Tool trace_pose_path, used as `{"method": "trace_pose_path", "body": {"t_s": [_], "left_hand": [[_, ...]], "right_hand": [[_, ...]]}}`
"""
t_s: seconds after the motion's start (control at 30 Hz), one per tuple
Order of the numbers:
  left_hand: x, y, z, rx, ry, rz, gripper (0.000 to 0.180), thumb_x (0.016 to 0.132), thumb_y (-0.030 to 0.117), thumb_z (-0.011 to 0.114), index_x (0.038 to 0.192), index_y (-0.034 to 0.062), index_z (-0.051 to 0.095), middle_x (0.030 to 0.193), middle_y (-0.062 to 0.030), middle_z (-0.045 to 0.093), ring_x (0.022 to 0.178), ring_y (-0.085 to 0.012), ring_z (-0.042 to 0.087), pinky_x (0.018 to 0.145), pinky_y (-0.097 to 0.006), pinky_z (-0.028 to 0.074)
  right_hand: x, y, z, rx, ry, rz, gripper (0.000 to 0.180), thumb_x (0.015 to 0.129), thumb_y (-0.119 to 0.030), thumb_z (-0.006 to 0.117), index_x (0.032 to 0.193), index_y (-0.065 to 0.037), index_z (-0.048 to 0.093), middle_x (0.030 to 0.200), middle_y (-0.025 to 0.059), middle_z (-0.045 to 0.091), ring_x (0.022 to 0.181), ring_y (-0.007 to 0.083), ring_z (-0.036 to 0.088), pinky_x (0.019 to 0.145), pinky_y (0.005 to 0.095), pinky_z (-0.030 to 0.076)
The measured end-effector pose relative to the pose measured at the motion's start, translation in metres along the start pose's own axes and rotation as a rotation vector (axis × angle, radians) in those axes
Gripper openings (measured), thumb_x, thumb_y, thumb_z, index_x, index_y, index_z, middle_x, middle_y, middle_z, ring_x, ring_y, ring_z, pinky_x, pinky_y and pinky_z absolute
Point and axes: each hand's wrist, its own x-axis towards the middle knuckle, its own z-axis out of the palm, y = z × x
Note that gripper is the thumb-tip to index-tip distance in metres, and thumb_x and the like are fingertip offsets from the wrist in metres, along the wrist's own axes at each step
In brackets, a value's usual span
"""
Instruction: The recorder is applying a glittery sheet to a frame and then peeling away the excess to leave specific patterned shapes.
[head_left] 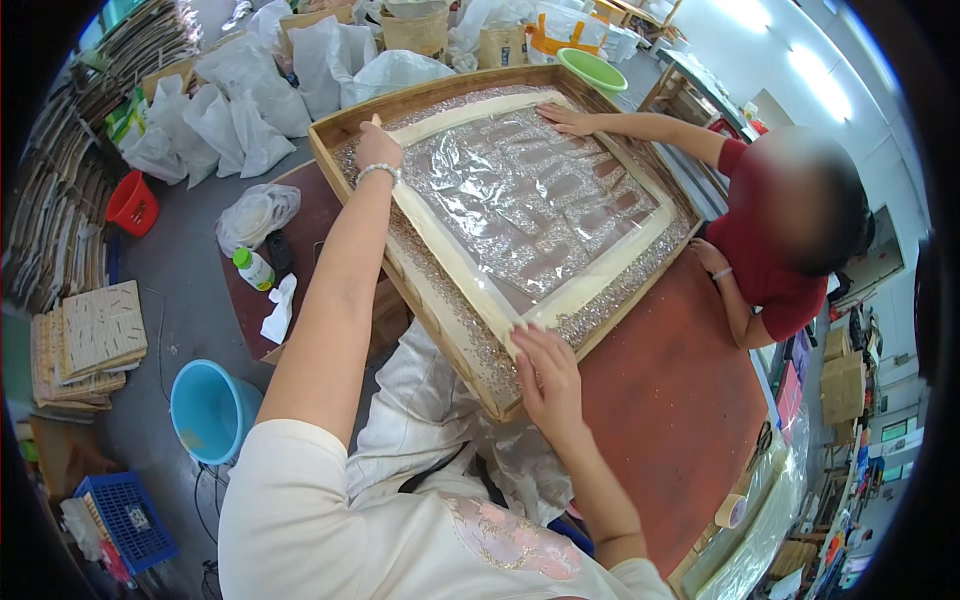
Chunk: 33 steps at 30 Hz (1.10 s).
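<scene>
A wooden tray with raised sides lies tilted before me, with small glittering beads or chips scattered over its bottom. Inside it is a pale-bordered frame around a clear, wrinkled plastic sheet with brownish oblong patches beneath. My left hand, a beaded bracelet at its wrist, closes on the frame's far left corner; its fingertips are partly hidden. At the near corner my right hand rests with fingers stretched out on the pale border. A co-worker's hand lies flat on the far right part of the frame.
The co-worker's other hand is by the tray's right edge, over a red-brown table. A tape roll lies at the table's right. On the left stand a white bottle, a blue bucket and a red bucket; white sacks line the back.
</scene>
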Motion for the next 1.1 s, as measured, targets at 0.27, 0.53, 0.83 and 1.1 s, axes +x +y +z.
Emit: {"method": "trace_pose_path", "body": {"t_s": [0.27,0.53,0.83,1.1], "left_hand": [[0.001,0.002,0.014,0.121,-0.045,0.034,0.026,0.091,0.013,0.049,0.110,-0.0037,0.049,0.100,-0.0219,0.067,0.093,-0.0347,0.067,0.081,-0.046,0.052],[-0.012,0.014,0.001,0.101,-0.118,0.156,0.035,0.085,0.016,0.058,0.112,-0.0045,0.048,0.098,-0.0218,0.067,0.090,-0.0343,0.068,0.078,-0.046,0.053],[-0.003,0.009,0.005,0.076,-0.164,0.164,0.037,0.083,0.016,0.062,0.110,-0.0039,0.048,0.098,-0.0228,0.065,0.089,-0.0381,0.067,0.076,-0.047,0.053],[0.002,0.027,0.001,0.092,-0.117,0.173,0.034,0.083,0.009,0.056,0.114,-0.0024,0.044,0.110,-0.0256,0.058,0.096,-0.0369,0.064,0.079,-0.045,0.053]], "right_hand": [[0.162,0.055,0.080,-0.278,-0.411,-0.112,0.048,0.100,-0.037,0.038,0.139,-0.010,0.043,0.146,0.0133,0.040,0.138,0.0337,0.031,0.111,0.0522,0.026],[0.269,0.101,0.208,-0.282,-0.233,-0.118,0.058,0.099,-0.044,0.031,0.146,-0.010,0.033,0.152,0.0132,0.030,0.142,0.0284,0.024,0.115,0.0508,0.016],[0.293,0.117,0.236,-0.279,-0.230,-0.045,0.058,0.097,-0.038,0.030,0.145,-0.005,0.032,0.152,0.0151,0.030,0.142,0.0283,0.025,0.116,0.0475,0.016],[0.317,0.180,0.206,-0.456,0.010,0.148,0.062,0.097,-0.043,0.035,0.142,0.000,0.037,0.148,0.0189,0.035,0.139,0.0323,0.031,0.113,0.0471,0.022]]}}
